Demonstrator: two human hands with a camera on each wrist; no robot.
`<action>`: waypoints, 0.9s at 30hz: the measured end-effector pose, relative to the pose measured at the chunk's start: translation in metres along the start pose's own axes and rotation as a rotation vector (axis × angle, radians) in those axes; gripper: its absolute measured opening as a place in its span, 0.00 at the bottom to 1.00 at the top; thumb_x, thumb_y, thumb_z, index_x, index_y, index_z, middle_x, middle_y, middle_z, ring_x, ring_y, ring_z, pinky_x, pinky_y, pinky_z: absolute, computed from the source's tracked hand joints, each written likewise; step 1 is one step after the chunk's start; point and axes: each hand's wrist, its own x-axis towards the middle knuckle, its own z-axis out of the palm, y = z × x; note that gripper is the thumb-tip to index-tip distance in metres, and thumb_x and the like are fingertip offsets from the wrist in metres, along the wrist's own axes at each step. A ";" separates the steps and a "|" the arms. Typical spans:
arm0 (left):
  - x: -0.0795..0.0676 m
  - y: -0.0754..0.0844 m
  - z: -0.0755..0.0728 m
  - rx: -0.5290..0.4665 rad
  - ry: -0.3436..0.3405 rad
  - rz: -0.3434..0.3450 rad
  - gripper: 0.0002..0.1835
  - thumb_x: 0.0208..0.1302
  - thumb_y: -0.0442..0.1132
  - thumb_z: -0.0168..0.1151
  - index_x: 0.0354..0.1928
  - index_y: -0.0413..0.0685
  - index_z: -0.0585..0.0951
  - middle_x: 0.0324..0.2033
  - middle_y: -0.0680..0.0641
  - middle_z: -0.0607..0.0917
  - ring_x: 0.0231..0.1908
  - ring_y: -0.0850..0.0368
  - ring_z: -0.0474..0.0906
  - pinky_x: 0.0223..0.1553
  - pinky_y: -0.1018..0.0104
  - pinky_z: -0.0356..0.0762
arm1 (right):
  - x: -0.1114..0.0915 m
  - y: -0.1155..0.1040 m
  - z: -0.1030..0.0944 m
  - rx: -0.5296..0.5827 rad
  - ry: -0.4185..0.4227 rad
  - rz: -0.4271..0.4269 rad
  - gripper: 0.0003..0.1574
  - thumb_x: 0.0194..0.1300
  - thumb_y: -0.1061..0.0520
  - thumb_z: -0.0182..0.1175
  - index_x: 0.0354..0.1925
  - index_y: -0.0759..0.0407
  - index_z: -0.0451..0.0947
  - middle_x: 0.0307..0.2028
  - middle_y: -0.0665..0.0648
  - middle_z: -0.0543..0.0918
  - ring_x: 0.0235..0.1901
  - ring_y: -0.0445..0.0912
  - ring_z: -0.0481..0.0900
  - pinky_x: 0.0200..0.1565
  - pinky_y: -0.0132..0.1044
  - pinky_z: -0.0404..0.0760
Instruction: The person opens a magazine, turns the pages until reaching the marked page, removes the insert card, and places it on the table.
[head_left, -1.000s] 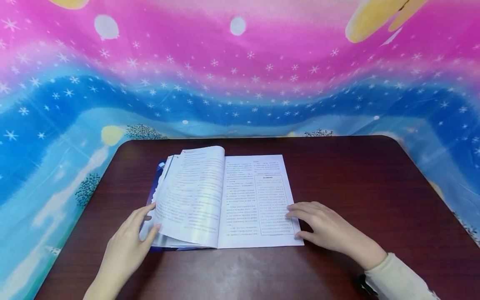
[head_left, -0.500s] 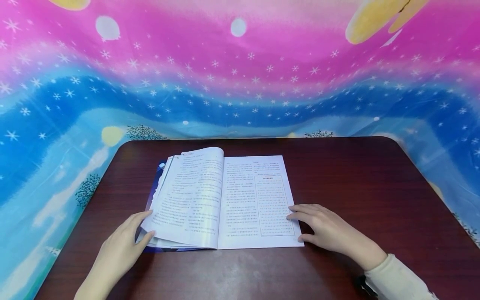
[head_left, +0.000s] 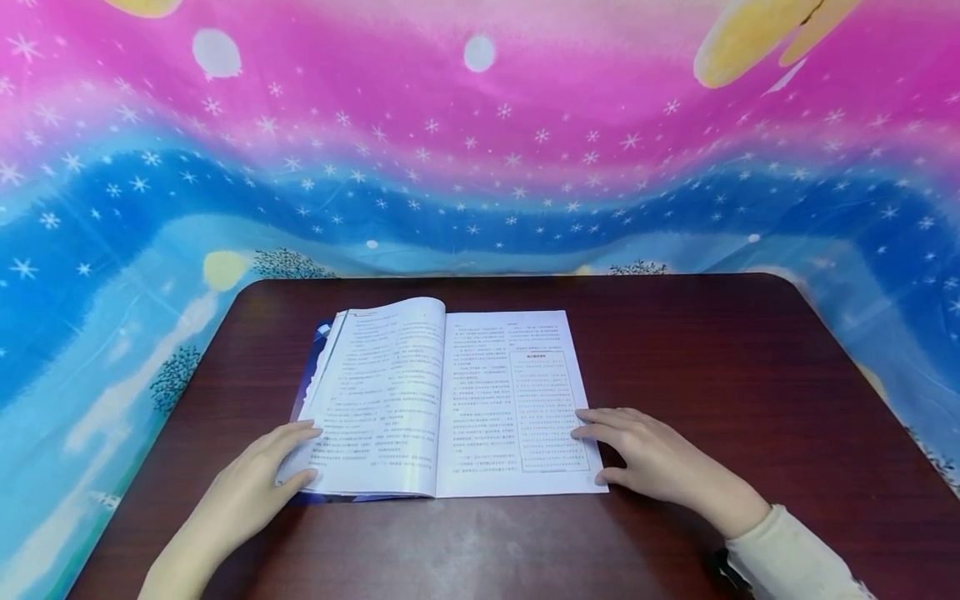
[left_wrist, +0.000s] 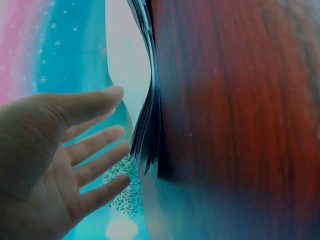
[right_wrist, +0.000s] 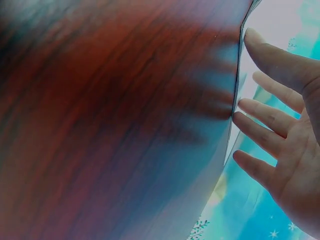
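Note:
An open magazine (head_left: 480, 400) with printed text lies on the dark wooden table, its left-hand pages curving up toward the spine. A bit of its blue cover (head_left: 306, 387) shows along the left side. My left hand (head_left: 251, 475) is at the lower left corner, fingers spread and fairly straight, thumb and fingertips over the page edge. In the left wrist view the left hand (left_wrist: 75, 145) is beside the fanned page edges (left_wrist: 145, 135), fingers extended. My right hand (head_left: 652, 454) rests at the right page's outer edge; in the right wrist view the fingers of the right hand (right_wrist: 280, 120) are extended along that edge.
The reddish-brown table (head_left: 712, 358) has rounded far corners. Behind it and along both sides hangs a pink and blue cloth (head_left: 480, 167) patterned with snowflakes. A light sleeve (head_left: 795, 554) covers the right forearm, with a dark band under it.
The raised left-hand page has settled lower to the left. My left hand has moved slightly down, then back over the page corner. The right hand has stayed almost still.

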 end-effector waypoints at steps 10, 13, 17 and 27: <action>0.004 -0.001 0.006 -0.023 -0.038 0.020 0.29 0.54 0.36 0.75 0.59 0.43 0.79 0.57 0.36 0.79 0.58 0.35 0.74 0.56 0.36 0.71 | 0.000 0.000 0.001 0.001 0.008 -0.002 0.36 0.49 0.52 0.79 0.57 0.57 0.81 0.63 0.59 0.76 0.61 0.55 0.75 0.60 0.56 0.72; 0.005 -0.003 0.006 -0.024 -0.042 0.029 0.28 0.55 0.36 0.75 0.59 0.43 0.80 0.57 0.36 0.80 0.58 0.36 0.74 0.56 0.37 0.72 | 0.000 0.000 0.001 -0.005 0.017 -0.005 0.35 0.50 0.52 0.78 0.57 0.57 0.81 0.63 0.60 0.76 0.61 0.55 0.75 0.59 0.56 0.73; 0.006 -0.004 0.005 -0.020 -0.044 0.027 0.28 0.55 0.37 0.75 0.59 0.45 0.80 0.57 0.37 0.80 0.58 0.36 0.74 0.55 0.37 0.72 | 0.001 0.000 0.002 -0.016 0.037 -0.014 0.33 0.52 0.53 0.77 0.56 0.57 0.82 0.62 0.60 0.77 0.60 0.55 0.76 0.59 0.55 0.73; 0.007 -0.007 0.005 -0.023 -0.054 0.022 0.28 0.55 0.37 0.75 0.60 0.46 0.80 0.58 0.37 0.79 0.59 0.36 0.73 0.54 0.36 0.72 | 0.005 0.001 0.001 -0.020 0.066 -0.025 0.28 0.56 0.53 0.75 0.55 0.57 0.82 0.59 0.59 0.79 0.58 0.54 0.77 0.59 0.55 0.73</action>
